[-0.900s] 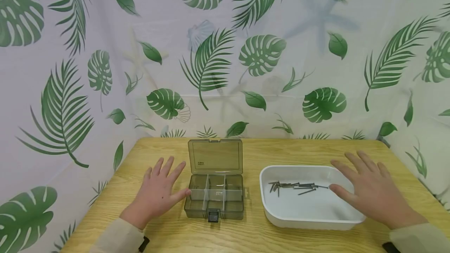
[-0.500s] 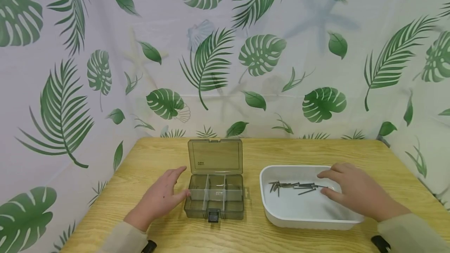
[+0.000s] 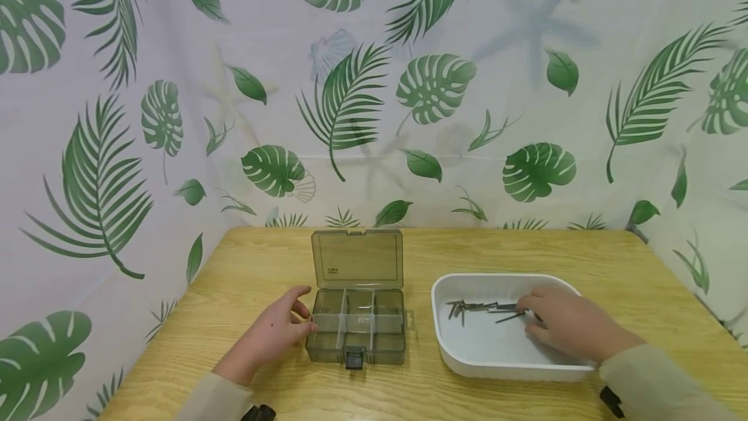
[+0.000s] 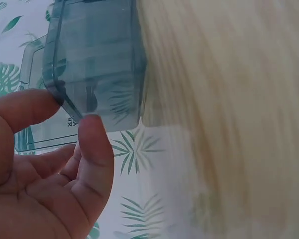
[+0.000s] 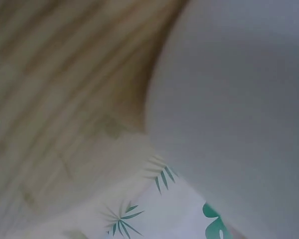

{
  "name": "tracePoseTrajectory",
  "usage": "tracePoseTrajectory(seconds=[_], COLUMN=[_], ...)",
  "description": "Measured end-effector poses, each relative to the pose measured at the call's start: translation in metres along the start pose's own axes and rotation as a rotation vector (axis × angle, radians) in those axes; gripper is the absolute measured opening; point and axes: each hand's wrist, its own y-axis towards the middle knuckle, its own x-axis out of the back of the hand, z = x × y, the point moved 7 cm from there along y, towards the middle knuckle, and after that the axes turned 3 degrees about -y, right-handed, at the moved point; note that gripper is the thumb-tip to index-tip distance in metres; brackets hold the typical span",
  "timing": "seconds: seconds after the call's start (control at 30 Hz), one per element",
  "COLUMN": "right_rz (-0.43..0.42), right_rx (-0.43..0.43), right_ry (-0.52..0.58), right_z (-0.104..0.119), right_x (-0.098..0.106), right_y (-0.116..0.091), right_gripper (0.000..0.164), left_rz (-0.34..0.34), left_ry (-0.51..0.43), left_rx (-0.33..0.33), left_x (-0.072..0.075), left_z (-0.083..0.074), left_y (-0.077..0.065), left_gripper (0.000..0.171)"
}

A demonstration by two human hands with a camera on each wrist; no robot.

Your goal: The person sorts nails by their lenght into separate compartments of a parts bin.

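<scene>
A smoky clear plastic compartment box (image 3: 358, 327) stands on the table with its lid (image 3: 359, 260) raised. My left hand (image 3: 270, 331) is at the box's left side. In the left wrist view its thumb and a fingertip (image 4: 95, 137) touch the box wall (image 4: 97, 59), without wrapping round it. To the right, a white tray (image 3: 514, 369) holds a small heap of thin metal nails (image 3: 482, 308). My right hand (image 3: 575, 325) reaches into that tray, its bent fingers over the right end of the nails, thumb apart from them. The right wrist view shows only the tray's outer wall (image 5: 234, 99).
The wooden table (image 3: 374, 398) carries the box and tray side by side, with a gap between them. Behind it hangs a white cloth (image 3: 444, 167) printed with green leaves, which also runs along both sides. The box's front latch (image 3: 354, 360) hangs down.
My right hand has come left and down into the tray, from above its right rim to the nails, its fingers bending. My left hand's spread fingers have drawn in beside the box.
</scene>
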Motion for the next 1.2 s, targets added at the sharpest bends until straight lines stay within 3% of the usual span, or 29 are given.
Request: tracePoseTrajectory(seconds=[0.2, 0.6, 1.03, 1.2], right_rz=[0.014, 0.065, 0.129, 0.111], right_rx=[0.009, -0.021, -0.054, -0.027], right_ry=[-0.011, 0.135, 0.228, 0.226], right_z=[0.002, 0.007, 0.005, 0.005], right_x=[-0.003, -0.01, -0.018, -0.019], right_y=[0.002, 0.01, 0.009, 0.01], right_gripper=[0.026, 0.015, 0.017, 0.018], left_rz=[0.032, 0.114, 0.127, 0.127], left_ry=[-0.177, -0.36, -0.403, -0.408], left_rx=[0.027, 0.034, 0.04, 0.043], left_x=[-0.004, -0.009, -0.011, -0.011], left_z=[0.009, 0.024, 0.028, 0.029], left_y=[0.001, 0.004, 0.004, 0.004], left_gripper=[0.068, 0.062, 0.063, 0.063])
